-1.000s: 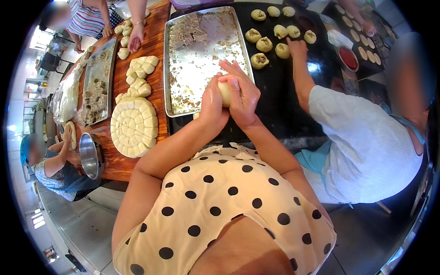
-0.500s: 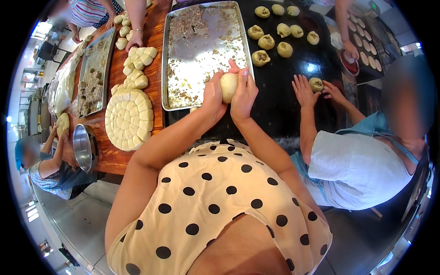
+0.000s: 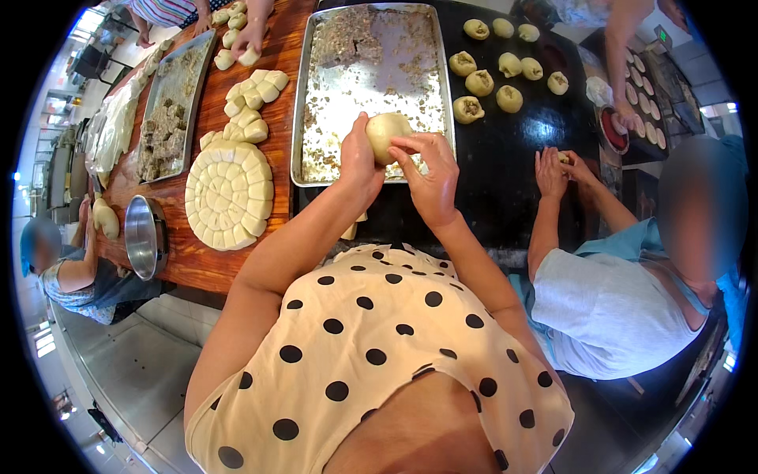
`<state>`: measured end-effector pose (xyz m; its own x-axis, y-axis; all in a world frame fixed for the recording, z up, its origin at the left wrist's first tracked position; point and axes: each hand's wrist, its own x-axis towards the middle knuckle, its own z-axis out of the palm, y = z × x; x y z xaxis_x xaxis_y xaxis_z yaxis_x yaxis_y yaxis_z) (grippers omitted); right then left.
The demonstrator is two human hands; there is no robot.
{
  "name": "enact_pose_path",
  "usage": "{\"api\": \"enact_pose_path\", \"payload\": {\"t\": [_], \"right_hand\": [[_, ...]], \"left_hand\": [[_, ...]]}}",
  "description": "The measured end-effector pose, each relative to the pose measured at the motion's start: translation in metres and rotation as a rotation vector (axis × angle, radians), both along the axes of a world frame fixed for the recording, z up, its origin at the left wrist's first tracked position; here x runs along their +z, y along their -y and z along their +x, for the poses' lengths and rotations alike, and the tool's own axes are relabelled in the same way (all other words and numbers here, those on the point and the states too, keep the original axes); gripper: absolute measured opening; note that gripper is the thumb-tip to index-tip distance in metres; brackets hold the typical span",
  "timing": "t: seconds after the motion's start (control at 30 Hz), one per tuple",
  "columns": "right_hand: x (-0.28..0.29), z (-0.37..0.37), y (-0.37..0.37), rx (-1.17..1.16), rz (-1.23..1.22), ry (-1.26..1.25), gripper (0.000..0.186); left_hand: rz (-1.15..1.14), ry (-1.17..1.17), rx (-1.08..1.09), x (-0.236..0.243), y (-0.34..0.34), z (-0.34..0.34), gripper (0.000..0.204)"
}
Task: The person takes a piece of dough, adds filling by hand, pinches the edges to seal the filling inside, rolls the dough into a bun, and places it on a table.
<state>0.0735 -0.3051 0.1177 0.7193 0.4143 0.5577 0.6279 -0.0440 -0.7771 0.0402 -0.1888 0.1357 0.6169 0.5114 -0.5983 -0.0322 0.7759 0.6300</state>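
Pale dough is what you have between your hands: a round dough ball [image 3: 387, 134] sits just above the middle of the frame, over the lower edge of the big metal tray [image 3: 316, 118]. Your left hand [image 3: 357, 158] cups it from the left side, and your right hand [image 3: 426, 174] closes on it from the right with the fingertips [image 3: 403, 142] pinching at its top. Both hands touch the dough.

Half a second ago your palms stood more upright around the ball, almost flat against its sides; now the right fingers curl over it and the ball shows more of its face. The person at the right of the frame has drawn both hands together over a small piece of dough on the dark worktop [image 3: 505, 166].

That big tray in front of you holds only scattered crumbs of brownish filling. A second tray [image 3: 170, 107], at upper left, carries clumps of the same filling. Filled buns [image 3: 489, 79] lie in rows on the dark worktop at upper right. A round slab of scored dough [image 3: 229, 193] lies on the wooden worktop, with a steel bowl [image 3: 146, 235] left of it.
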Motion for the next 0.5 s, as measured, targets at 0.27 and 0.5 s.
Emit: {"api": "enact_pose_path", "payload": {"t": [0.27, 0.5], "right_hand": [[-0.002, 0.004, -0.008, 0.135, -0.177, -0.187, 0.012], [0.008, 0.073, -0.013, 0.036, -0.296, -0.721, 0.015]], "left_hand": [[0.164, 0.082, -0.116, -0.02, -0.016, -0.008, 0.041], [-0.476, 0.281, -0.284, -0.032, -0.036, -0.021, 0.056]]}}
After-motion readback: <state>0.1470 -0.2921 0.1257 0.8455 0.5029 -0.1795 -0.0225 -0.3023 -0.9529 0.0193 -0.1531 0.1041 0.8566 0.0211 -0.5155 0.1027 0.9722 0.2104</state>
